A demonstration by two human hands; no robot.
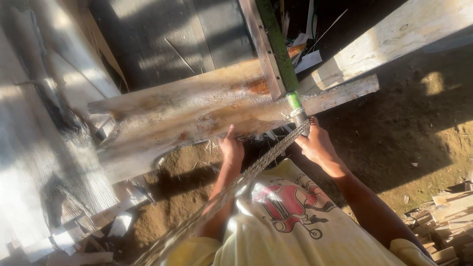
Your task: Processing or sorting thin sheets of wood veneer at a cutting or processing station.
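**Entry: worn plank, green tool and braided cord, outdoor timber stack**

Nearest the lens: pale yellow shirt (315,231) with a red-and-black cartoon vehicle print at chest centre, roughly oval, no wording legible. No packages, labels or signs elsewhere.

Braided cord (256,167): running diagonally from the lower left corner of view up to a wrapped binding below the green tool handle (294,101). Soft, flexible, probably rough to the grip.

Right hand (315,143): closed around the cord's upper end just under the binding, thumb up.

Left hand (230,148): fingers spread flat against the near edge of the plank (197,113), resting, not clutching.

Plank: long, weathered, stained rust-orange near the middle, lying across the stack with its right end jutting past the tool. Judged stiff, fairly heavy, splintery; best taken along the near edge or at the free right end.

Pale beam (394,34): upper right corner, touching the plank's far edge.

Offcuts (451,221): lower right, on dirt ground (419,138).
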